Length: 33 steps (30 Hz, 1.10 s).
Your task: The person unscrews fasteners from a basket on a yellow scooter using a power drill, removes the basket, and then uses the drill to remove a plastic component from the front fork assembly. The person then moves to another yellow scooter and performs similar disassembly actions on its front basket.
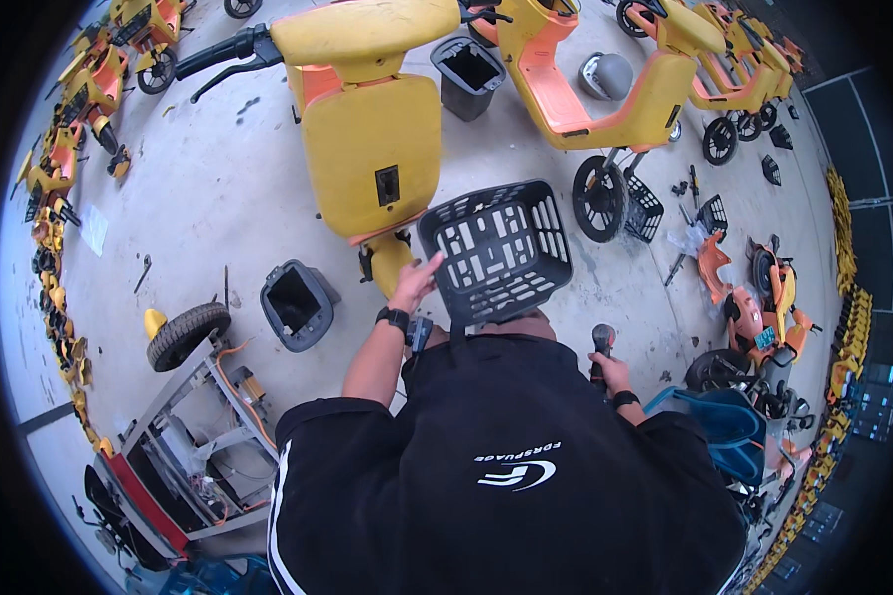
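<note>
My left hand [416, 282] is at the left rim of a black plastic basket [556, 260], its fingers closed on the edge. The basket is tilted, so its slotted bottom shows. It is in front of my body, just below the front panel of a yellow scooter [372, 149]. Off to my right side, my right hand [613, 374] is wrapped round a dark cordless power tool [602, 340]; its tip is not clear. Near my left wrist, a small grey-blue object [420, 333] is partly hidden.
A black bin-like box [298, 305] stands to the left, with a loose wheel [189, 335] and a metal frame [184, 426] nearby. Another black box [468, 74] and a second yellow scooter [645, 94] are ahead. Loose baskets [643, 208] and orange panels [712, 266] lie to the right.
</note>
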Motion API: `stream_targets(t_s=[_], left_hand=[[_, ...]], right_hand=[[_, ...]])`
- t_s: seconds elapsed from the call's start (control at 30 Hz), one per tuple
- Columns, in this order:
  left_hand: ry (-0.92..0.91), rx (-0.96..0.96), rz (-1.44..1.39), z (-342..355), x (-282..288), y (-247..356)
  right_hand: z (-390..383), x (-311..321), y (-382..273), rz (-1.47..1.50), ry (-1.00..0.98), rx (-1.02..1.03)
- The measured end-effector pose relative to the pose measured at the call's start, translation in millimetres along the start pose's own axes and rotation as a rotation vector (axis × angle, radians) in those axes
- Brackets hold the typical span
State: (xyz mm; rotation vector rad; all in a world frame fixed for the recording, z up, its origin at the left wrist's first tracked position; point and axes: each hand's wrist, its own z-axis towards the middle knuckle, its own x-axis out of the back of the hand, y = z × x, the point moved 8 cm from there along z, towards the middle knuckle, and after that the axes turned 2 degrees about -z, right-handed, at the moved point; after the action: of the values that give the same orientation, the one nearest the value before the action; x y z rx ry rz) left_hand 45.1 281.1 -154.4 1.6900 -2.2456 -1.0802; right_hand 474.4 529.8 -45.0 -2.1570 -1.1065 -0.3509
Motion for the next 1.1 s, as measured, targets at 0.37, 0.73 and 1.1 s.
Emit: stream_targets(t_s=[0.37, 0.73, 1.1], left_hand=[[0.462, 0.186, 0.095, -74.2, 150.1, -103.1], [0.521, 0.301, 0.410, -209.5, 126.4, -180.1], [0.535, 0.303, -0.585, -108.2, 57.4, -253.7]], right_hand=[[19.9, 53.7, 47.3, -0.160, -0.020, -0.206], [147.6, -21.2, 3.3, -1.062, -0.386, -0.022], [116.7, -146.4, -88.1, -0.258, -0.663, -0.248]])
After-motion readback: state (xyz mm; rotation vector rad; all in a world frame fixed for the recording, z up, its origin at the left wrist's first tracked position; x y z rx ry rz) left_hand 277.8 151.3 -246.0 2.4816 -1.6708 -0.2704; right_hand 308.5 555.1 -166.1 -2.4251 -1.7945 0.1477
